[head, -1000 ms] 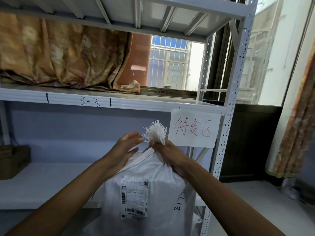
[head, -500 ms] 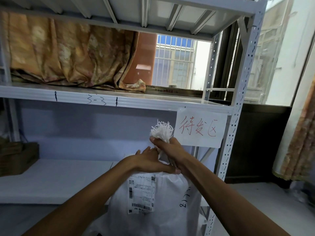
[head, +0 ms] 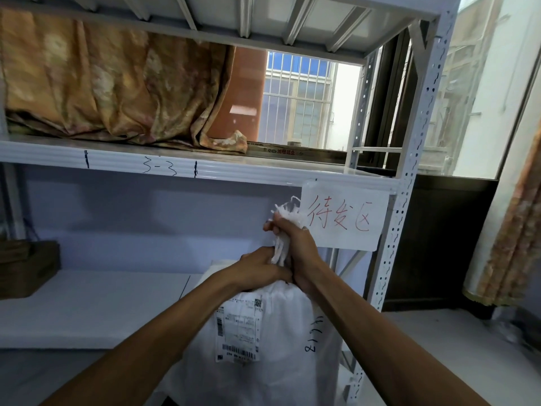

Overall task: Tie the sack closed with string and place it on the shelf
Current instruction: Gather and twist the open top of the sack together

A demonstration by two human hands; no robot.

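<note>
A white woven sack [head: 263,347] is standing upright in front of the lower bay of a grey metal shelf [head: 187,174], its body below both hands and its base out of view at the bottom edge. A shipping label [head: 238,329] with barcodes is facing the camera on the sack's front, and handwritten black marks are running down its right side.

The right hand [head: 295,244] is clenching the gathered neck of the sack, fist upright, with the frayed white top [head: 288,210] fanning out above the knuckles. The left hand [head: 259,266] is closing around the same neck directly beneath, its fingers pressing against the right wrist side of the bunch. Both hands are touching each other. Pale strands are hanging between the two fists (whether these are string or loose weave of the sack cannot be told).

A paper sign [head: 345,219] with red handwriting is hanging from the shelf edge just behind the right hand. The shelf edge is carrying the marking "3-3" in black. On the upper level a rumpled orange-brown cloth [head: 111,83] is lying against the back. A dark wooden box [head: 27,268] is sitting at the far left of the lower level, well apart from the sack. A patterned curtain [head: 512,230] is hanging at the right.
</note>
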